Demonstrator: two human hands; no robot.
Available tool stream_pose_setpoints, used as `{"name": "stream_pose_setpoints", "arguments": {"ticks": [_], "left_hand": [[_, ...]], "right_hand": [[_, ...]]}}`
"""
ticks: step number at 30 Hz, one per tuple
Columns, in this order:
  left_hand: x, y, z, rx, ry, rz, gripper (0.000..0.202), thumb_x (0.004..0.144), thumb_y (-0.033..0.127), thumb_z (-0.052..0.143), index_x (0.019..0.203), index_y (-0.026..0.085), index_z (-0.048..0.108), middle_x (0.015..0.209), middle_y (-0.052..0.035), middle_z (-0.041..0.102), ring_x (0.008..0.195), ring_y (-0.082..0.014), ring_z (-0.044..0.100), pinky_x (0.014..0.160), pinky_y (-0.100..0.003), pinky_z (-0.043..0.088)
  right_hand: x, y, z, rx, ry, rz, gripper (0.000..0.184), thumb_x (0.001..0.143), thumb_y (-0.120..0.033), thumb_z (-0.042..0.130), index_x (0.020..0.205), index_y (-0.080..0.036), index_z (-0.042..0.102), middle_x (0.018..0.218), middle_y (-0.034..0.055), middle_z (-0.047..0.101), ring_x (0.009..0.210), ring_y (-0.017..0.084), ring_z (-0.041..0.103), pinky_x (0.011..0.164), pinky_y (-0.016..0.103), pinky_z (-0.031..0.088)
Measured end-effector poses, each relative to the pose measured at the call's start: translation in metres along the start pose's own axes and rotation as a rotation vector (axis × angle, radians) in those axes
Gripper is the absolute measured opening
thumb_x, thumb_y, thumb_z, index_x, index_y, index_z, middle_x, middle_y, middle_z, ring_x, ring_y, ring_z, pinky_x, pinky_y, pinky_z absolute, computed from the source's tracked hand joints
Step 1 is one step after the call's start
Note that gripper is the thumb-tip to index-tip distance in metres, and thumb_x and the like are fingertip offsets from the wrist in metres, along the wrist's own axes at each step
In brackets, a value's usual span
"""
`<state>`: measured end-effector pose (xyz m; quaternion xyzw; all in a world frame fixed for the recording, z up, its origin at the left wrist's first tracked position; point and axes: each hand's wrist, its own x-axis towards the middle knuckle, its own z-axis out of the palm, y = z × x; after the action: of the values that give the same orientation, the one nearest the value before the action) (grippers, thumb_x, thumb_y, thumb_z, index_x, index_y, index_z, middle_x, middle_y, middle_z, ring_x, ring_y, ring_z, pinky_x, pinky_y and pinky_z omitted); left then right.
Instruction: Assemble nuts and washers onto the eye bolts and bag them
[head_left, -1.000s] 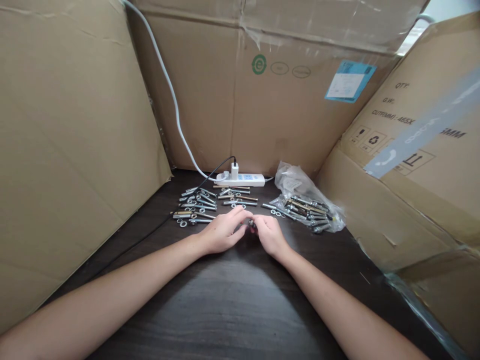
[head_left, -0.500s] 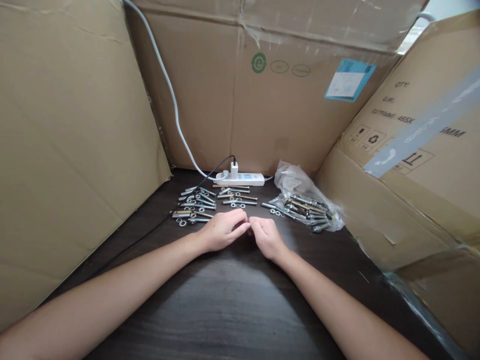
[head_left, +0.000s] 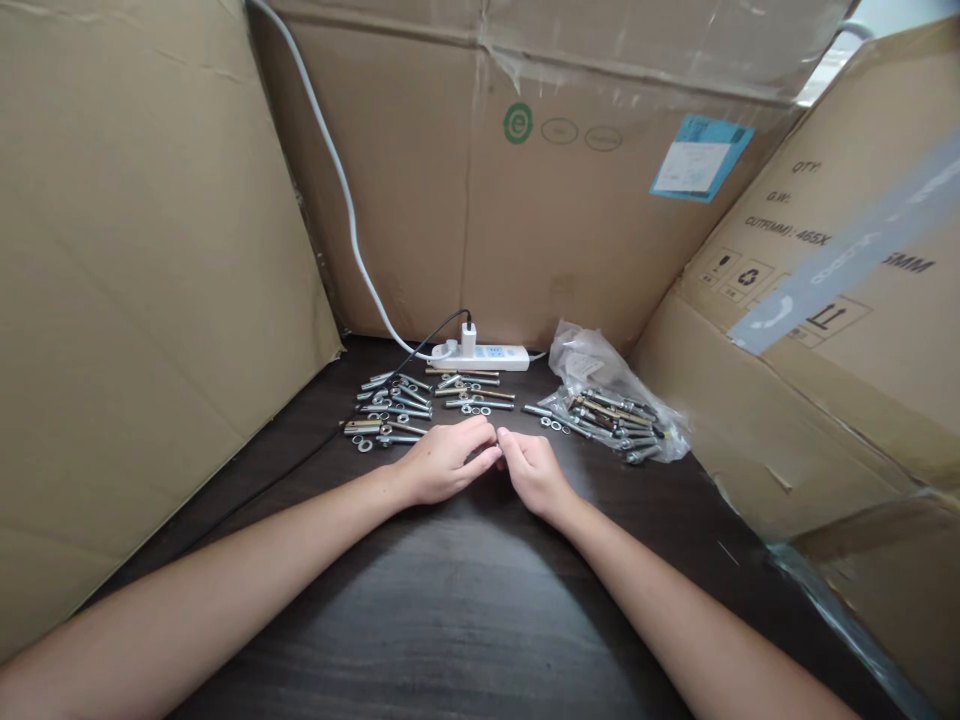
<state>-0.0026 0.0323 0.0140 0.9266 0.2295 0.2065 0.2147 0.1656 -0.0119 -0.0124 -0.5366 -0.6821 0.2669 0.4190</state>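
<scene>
Left hand and right hand are met fingertip to fingertip on the dark table; what is pinched cannot be told. Small turns are advised. Beyond, loose bolts and a bagged lot are laid.

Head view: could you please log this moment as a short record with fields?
surface: dark wooden table
left hand: fingers curled, fingertips meeting the right hand's
right hand: fingers curled; whether anything is pinched between the hands cannot be told
bolts: loose, with washers, spread just beyond the left hand
bag: clear plastic, more bolts inside, beyond the right hand
power strip: white, at the back, one plug in it
surroundings: cardboard boxes on three sides
</scene>
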Motion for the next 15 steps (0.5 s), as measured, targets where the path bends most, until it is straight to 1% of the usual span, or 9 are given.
{"name": "stream_pose_setpoints", "arguments": {"ticks": [5, 8, 11, 15], "left_hand": [[-0.0005, -0.0004, 0.0019, 0.010, 0.020, -0.020, 0.020, 0.093, 0.031, 0.038, 0.091, 0.019, 0.053, 0.092, -0.0022, 0.054, 0.080, -0.0139, 0.052, 0.073, -0.025, 0.043], [-0.0007, -0.0010, 0.0027, 0.016, 0.046, -0.034, 0.016, 0.091, 0.029, 0.042, 0.098, 0.020, 0.053, 0.093, -0.0015, 0.054, 0.079, -0.0134, 0.052, 0.072, -0.025, 0.043], [-0.0006, -0.0006, 0.0032, 0.011, 0.060, -0.035, 0.019, 0.088, 0.023, 0.043, 0.105, 0.021, 0.052, 0.092, -0.0009, 0.053, 0.077, -0.0127, 0.051, 0.069, -0.024, 0.042], [-0.0014, 0.0006, 0.0033, -0.004, 0.063, -0.020, 0.028, 0.085, 0.017, 0.042, 0.111, 0.022, 0.051, 0.092, 0.0001, 0.053, 0.072, -0.0110, 0.050, 0.066, -0.023, 0.041]], "right_hand": [[0.0015, 0.0041, 0.0012, 0.000, 0.015, -0.010, 0.046, 0.094, -0.043, 0.031, 0.062, -0.017, 0.052, 0.060, 0.0009, 0.056, 0.058, 0.013, 0.050, 0.059, 0.025, 0.034], [0.0019, 0.0046, 0.0010, 0.015, 0.037, -0.006, 0.044, 0.094, -0.043, 0.032, 0.065, -0.017, 0.052, 0.061, 0.0002, 0.054, 0.059, 0.013, 0.049, 0.059, 0.025, 0.034], [0.0022, 0.0043, 0.0007, 0.062, 0.053, 0.011, 0.044, 0.093, -0.045, 0.033, 0.064, -0.017, 0.051, 0.060, -0.0007, 0.050, 0.058, 0.013, 0.045, 0.057, 0.025, 0.033], [0.0022, 0.0049, 0.0013, 0.163, 0.038, 0.062, 0.048, 0.093, -0.049, 0.032, 0.064, -0.017, 0.052, 0.060, -0.0010, 0.048, 0.054, 0.012, 0.040, 0.054, 0.025, 0.032]]}}
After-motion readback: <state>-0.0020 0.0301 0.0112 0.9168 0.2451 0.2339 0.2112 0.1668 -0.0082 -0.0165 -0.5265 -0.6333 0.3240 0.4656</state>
